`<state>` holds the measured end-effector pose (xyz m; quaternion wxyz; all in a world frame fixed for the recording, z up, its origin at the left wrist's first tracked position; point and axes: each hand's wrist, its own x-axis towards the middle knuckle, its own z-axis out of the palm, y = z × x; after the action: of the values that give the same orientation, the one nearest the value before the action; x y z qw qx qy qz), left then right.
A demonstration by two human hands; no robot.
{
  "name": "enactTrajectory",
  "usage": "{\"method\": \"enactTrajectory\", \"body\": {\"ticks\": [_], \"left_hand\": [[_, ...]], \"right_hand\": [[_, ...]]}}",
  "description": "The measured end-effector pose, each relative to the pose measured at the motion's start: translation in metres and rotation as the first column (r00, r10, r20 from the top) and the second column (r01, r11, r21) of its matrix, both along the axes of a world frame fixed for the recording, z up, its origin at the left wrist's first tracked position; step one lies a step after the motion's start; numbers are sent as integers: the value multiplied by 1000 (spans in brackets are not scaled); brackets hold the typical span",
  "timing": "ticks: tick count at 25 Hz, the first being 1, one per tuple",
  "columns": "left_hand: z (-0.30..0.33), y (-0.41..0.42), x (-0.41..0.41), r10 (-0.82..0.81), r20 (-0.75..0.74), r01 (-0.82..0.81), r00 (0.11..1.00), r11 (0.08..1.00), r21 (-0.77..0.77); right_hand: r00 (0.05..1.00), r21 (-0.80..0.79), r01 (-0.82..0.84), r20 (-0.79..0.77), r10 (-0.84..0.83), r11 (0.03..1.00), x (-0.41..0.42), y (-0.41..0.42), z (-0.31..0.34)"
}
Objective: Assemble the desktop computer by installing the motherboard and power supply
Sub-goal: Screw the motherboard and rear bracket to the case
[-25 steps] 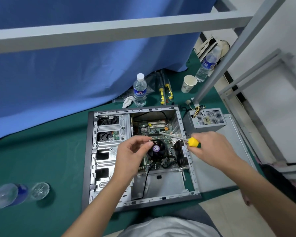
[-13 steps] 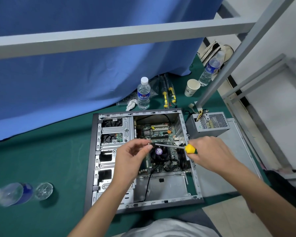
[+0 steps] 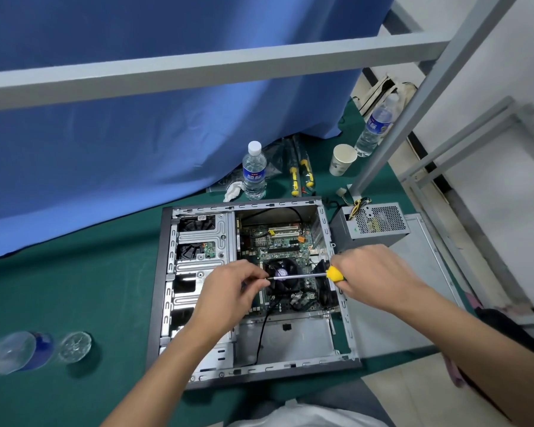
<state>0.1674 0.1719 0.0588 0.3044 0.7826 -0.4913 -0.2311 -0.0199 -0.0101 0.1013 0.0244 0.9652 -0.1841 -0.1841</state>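
Note:
An open computer case (image 3: 167, 291) lies flat on the green table. Inside it sits the green motherboard (image 3: 278, 241) with a black CPU fan (image 3: 282, 272). The grey power supply (image 3: 373, 224) stands outside the case, against its right wall. My right hand (image 3: 373, 278) grips the yellow handle of a screwdriver (image 3: 333, 273) held level over the fan. My left hand (image 3: 232, 291) pinches the tip of the screwdriver's shaft between thumb and fingers; whether a screw is there is hidden.
A water bottle (image 3: 254, 172), a crumpled tissue and two yellow-handled screwdrivers (image 3: 302, 175) lie behind the case. A paper cup (image 3: 342, 158) and another bottle (image 3: 375, 127) stand at the back right. A bottle (image 3: 16, 349) lies on its side at the left. A grey frame bar (image 3: 198, 72) crosses overhead.
The screwdriver has swung from tilted to level over the fan. My left fingers have closed onto its tip. Both hands sit a little lower over the case.

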Motion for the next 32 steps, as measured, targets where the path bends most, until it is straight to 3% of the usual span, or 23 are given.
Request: {"method": "enactTrajectory", "body": {"ticks": [4,7,12,15,17,19,21,24,25,26,29,32], "left_hand": [[-9,-6,4,-64,-62,72,996,987,140],[-19,-13,5,-54,-7,55,998,975,214],[-39,-30,7,-76,-18,78,997,943,325],[-51,-38,7,69,-208,1,976,948,319],[-56,-44,11,125,-345,-17,930,954,300],[-60,-53,8,74,-408,61,910,949,309],[-66,-65,4,111,-451,30,886,956,293],[-77,-84,4,109,-440,34,891,952,305],[-80,-91,5,68,-446,82,892,948,307],[-83,-100,7,26,-452,129,892,942,309],[-94,-139,14,-39,-407,181,912,931,318],[-111,-176,18,-27,-436,188,899,924,332]], "right_hand": [[997,42,-69,24,68,997,-2,0,-1],[999,321,22,18,-29,947,-2,-3,-2],[961,676,232,-47,-273,700,11,-44,-1],[868,843,292,-35,-496,451,19,-66,1],[819,878,278,-4,-573,391,21,-76,-1],[741,913,265,14,-671,312,23,-86,-5],[629,950,274,-60,-775,149,26,-92,-9],[595,943,327,-151,-789,66,22,-102,-13],[594,935,343,-140,-792,92,19,-103,-15],[588,915,362,-75,-806,179,15,-104,-17],[558,741,428,233,-797,517,7,-106,-20],[606,623,409,361,-709,667,6,-106,-20]]}}
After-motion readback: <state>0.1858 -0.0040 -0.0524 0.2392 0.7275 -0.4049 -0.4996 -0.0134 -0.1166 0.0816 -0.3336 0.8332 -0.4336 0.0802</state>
